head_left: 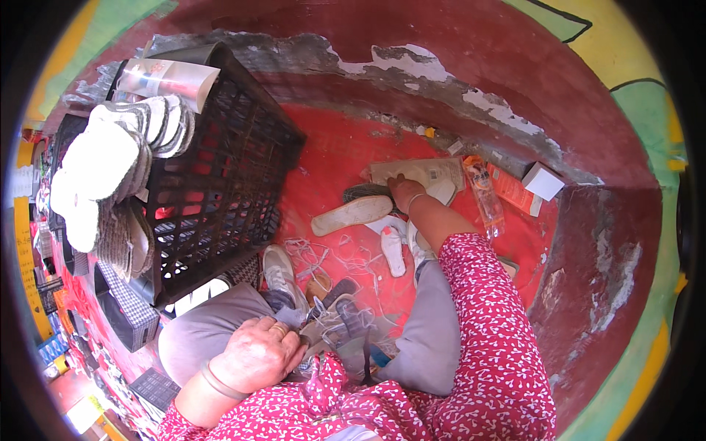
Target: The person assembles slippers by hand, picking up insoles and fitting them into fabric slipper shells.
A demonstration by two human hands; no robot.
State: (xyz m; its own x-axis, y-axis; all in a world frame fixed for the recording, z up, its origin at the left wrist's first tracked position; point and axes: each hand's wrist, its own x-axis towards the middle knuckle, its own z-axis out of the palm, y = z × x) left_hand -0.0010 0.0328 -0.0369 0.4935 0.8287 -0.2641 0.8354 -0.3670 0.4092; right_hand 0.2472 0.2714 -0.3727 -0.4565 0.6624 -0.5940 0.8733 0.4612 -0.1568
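My left hand is closed over my left knee, fingers curled; a bit of grey-blue cloth shows by its fingertips, and what it holds, if anything, is hidden. Stretched far forward, my right hand is down among insoles on the red floor, its fingers mostly out of sight. A long off-white insole lies just left of it, and a dark grey one lies behind that. Another pale insole is on its right. Behind the hand is a flat beige package.
A black plastic crate stands at the left, with stacked white-topped insoles hanging at its side. White scraps litter the red floor. A clear plastic packet, an orange box and a white box lie by the peeling wall.
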